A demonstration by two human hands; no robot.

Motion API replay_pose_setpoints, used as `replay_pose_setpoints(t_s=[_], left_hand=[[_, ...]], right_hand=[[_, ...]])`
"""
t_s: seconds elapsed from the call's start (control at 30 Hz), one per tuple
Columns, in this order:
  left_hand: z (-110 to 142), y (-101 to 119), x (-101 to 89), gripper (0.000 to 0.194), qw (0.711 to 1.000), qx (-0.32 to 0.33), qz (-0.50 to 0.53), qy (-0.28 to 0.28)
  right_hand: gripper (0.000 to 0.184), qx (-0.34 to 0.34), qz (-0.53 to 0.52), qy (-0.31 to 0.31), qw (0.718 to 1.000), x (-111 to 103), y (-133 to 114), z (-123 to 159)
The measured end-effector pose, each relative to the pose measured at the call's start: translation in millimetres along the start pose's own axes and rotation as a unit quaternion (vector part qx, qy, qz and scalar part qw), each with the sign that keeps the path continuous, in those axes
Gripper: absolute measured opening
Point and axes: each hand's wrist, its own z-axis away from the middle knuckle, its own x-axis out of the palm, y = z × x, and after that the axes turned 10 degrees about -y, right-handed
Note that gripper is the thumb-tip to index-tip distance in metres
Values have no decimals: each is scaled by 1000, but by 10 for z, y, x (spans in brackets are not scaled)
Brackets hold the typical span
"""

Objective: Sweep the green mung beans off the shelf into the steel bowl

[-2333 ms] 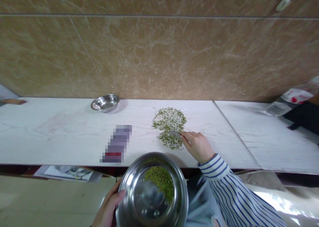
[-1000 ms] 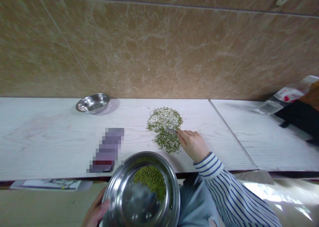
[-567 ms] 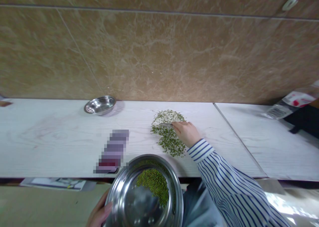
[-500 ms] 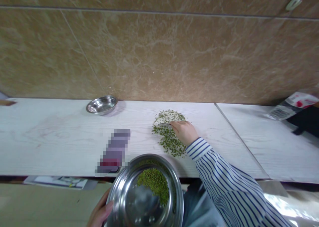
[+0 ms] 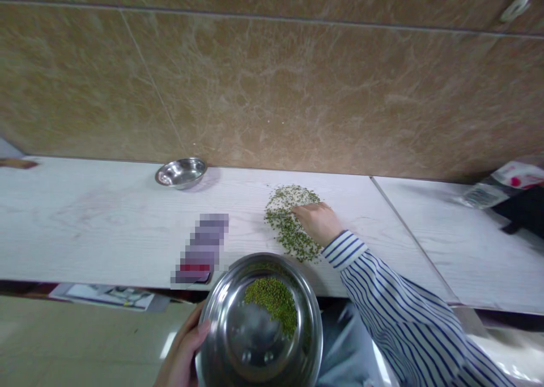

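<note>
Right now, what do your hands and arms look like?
My left hand and right hand wear no gloves. My right arm is in a long, loose sleeve, white with thin dark blue stripes, ending in a striped cuff at the wrist. No sleeve shows on my left arm, because the picture cuts it off. Any rings are too small to tell.

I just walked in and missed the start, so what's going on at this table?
The left hand holds a large metal bowl at the front edge of the table, with small green beans inside. The right hand is at a patch of loose beans, its fingers bunched; whether it grips anything is hard to tell. A small metal bowl stands near the wall.
</note>
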Motion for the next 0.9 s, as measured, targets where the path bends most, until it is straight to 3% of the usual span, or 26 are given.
replay_pose_setpoints(t_s=[0.13,0.23,0.53,0.73,0.9], left_hand=[[2,-85,-104,53,1000,1,-19,-4],[50,-99,-142,52,999,8,-35,-3],[168,-97,-172,49,998,12,-23,-53],[240,-252,-230,49,996,-22,-65,-52],[261,-354,-148,47,997,-44,-64,-22]], right_hand=[[26,-15,5,0,1000,13,-68,-203],[26,-31,5,-3,999,48,-90,-204],[25,-46,2,-17,999,82,-45,242],[26,1,9,-5,1000,87,-8,430],[25,15,16,-6,1000,123,-70,557]])
